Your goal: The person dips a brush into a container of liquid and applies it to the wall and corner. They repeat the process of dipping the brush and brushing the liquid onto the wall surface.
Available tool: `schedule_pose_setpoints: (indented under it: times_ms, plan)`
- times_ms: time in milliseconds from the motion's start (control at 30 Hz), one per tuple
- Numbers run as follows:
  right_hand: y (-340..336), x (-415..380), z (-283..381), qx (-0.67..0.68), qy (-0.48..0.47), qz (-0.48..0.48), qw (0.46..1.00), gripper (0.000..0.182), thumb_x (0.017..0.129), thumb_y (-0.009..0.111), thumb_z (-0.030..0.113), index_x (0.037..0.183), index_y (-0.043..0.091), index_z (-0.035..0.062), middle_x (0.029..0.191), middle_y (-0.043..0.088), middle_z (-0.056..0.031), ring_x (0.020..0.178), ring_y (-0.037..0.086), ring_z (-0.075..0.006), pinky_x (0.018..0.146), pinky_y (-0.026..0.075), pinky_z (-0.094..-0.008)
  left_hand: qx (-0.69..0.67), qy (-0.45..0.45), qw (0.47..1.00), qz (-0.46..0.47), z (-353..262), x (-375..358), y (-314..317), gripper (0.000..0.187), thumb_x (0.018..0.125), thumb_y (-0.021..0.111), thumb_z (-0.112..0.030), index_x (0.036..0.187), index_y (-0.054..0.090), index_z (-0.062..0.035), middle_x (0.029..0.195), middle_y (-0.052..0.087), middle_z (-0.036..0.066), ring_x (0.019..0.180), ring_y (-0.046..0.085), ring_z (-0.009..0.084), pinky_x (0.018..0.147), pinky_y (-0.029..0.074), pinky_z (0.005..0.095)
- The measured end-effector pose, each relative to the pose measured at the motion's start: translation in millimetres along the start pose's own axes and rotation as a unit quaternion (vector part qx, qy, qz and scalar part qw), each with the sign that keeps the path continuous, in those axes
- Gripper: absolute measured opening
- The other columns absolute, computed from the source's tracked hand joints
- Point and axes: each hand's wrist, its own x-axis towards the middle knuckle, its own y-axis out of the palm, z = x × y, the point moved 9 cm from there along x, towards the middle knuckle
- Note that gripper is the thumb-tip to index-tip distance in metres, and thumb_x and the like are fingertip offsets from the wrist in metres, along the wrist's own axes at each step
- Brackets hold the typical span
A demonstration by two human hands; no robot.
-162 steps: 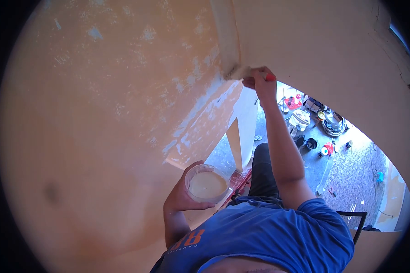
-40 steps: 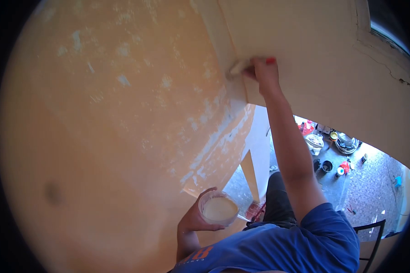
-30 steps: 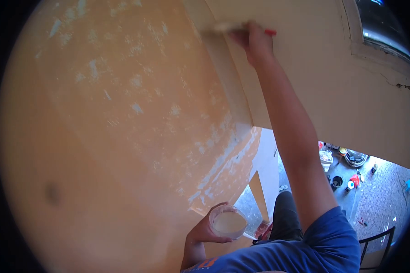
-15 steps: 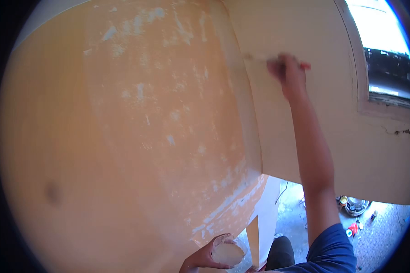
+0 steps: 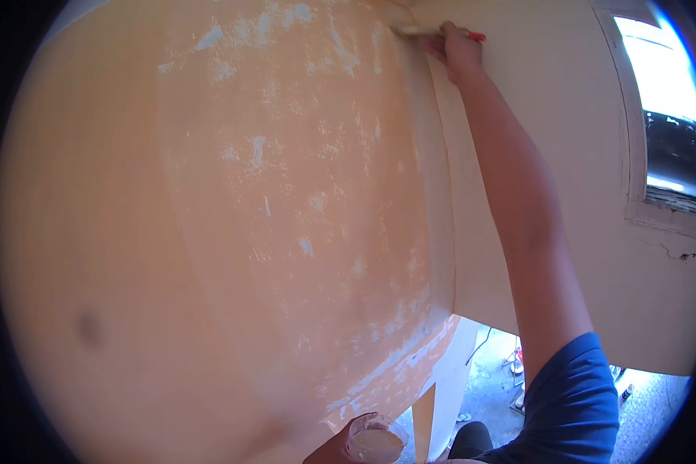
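Note:
My right hand is raised high at the corner between two walls, its fingers wrapped round a paintbrush. The brush's red handle end sticks out to the right of the fist, and its bristles point left, right at the edge of the orange wall. White patches show through that wall's colour in many places. Low in the view, my left hand is closed round the side of a clear tub with cream-coloured paint inside.
A plain beige wall with a window stands on the right; a crack runs below the window. Beneath its lower edge shows a speckled floor with small items on it. My knee is at the bottom.
My right hand has moved up and left with the paintbrush, from over the beige wall to the corner by the orange wall. The tub is still in my left hand, slightly lower in view.

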Motion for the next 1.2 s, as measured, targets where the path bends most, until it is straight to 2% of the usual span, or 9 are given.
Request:
schedule_pose_setpoints:
  times_ms: [167,233,400,533,600,667,800,1133,1200]
  plan:
    - [-84,-125,-15,-0.128,0.104,-0.070,0.984,0.020,0.082,0.055,0.013,0.093,0.052,-0.0049,0.081,0.061,-0.0145,0.068,0.065,-0.0235,0.061,0.058,-0.0331,-0.013,-0.017,1.000,-0.008,11,-15,1,0.129,0.042,0.092,-0.030,0.143,0.014,-0.0103,0.130,0.040,0.012,0.121,0.038,0.0274,0.101,0.031,0.0401]
    - [-86,-112,-8,-0.123,0.073,-0.069,0.987,0.020,0.083,0.055,0.013,0.092,0.053,-0.0047,0.081,0.061,-0.0144,0.069,0.065,-0.0237,0.063,0.058,-0.0333,-0.012,-0.165,0.986,-0.032,45,-19,-5,0.107,0.056,0.088,-0.025,0.137,0.023,0.0015,0.130,0.042,0.015,0.125,0.037,0.0237,0.105,0.026,0.0354]
    - [-24,-43,19,-0.010,-0.073,0.009,0.997,0.018,0.086,0.051,0.013,0.095,0.053,-0.0035,0.082,0.061,-0.0144,0.072,0.065,-0.0251,0.067,0.057,-0.0337,-0.025,-0.160,0.986,-0.037,46,-19,-4,0.108,0.054,0.089,-0.023,0.137,0.024,0.0010,0.128,0.045,0.013,0.125,0.038,0.0229,0.106,0.026,0.0358]
    - [-20,-47,0,-0.070,0.000,0.001,0.998,0.032,0.090,0.052,0.020,0.108,0.044,-0.0060,0.094,0.060,-0.0167,0.079,0.064,-0.0232,0.070,0.056,-0.0325,-0.012,-0.136,0.989,-0.052,50,-18,-10,0.107,0.052,0.089,-0.020,0.135,0.025,0.0004,0.125,0.048,0.011,0.123,0.040,0.0218,0.107,0.022,0.0364]
    - [-52,-70,-15,-0.004,0.001,-0.039,0.999,0.021,0.080,0.056,0.008,0.087,0.049,-0.0104,0.078,0.063,-0.0193,0.063,0.066,-0.0280,0.059,0.059,-0.0343,-0.012,-0.126,0.990,-0.057,54,-21,-11,0.106,0.051,0.089,-0.018,0.134,0.026,0.0001,0.124,0.050,0.010,0.122,0.041,0.0212,0.108,0.020,0.0367]
    - [-91,-110,-43,-0.035,0.043,-0.050,0.997,0.019,0.087,0.052,0.014,0.098,0.052,-0.0021,0.083,0.062,-0.0140,0.072,0.065,-0.0246,0.067,0.056,-0.0335,-0.016,-0.121,0.991,-0.057,58,-23,-8,0.106,0.050,0.089,-0.017,0.134,0.026,-0.0002,0.122,0.051,0.009,0.121,0.042,0.0206,0.109,0.018,0.0370]
    - [-186,-260,-90,-0.094,0.142,-0.141,0.975,0.018,0.087,0.053,0.017,0.099,0.052,0.0031,0.081,0.062,-0.0121,0.068,0.065,-0.0221,0.062,0.056,-0.0340,-0.046,-0.137,0.988,-0.061,65,-29,0,0.107,0.048,0.090,-0.015,0.132,0.027,0.0006,0.120,0.053,0.008,0.120,0.044,0.0199,0.110,0.012,0.0372]
    - [-330,-525,-108,-0.039,0.325,-0.264,0.907,0.020,0.085,0.055,0.016,0.098,0.050,0.0023,0.077,0.063,-0.0178,0.062,0.066,-0.0237,0.058,0.057,-0.0318,-0.027,-0.142,0.989,-0.012,60,-15,10,0.100,0.044,0.091,-0.018,0.128,0.038,-0.0002,0.117,0.054,0.008,0.118,0.046,0.0192,0.110,0.015,0.0373]
    - [-333,-543,-98,-0.024,0.342,-0.263,0.902,0.019,0.085,0.053,0.015,0.100,0.050,0.0025,0.079,0.064,-0.0180,0.065,0.066,-0.0242,0.059,0.058,-0.0318,-0.005,-0.136,0.991,0.020,58,-16,14,0.113,0.048,0.090,-0.018,0.138,0.024,-0.0008,0.124,0.048,0.011,0.120,0.043,0.0219,0.102,0.031,0.0357]
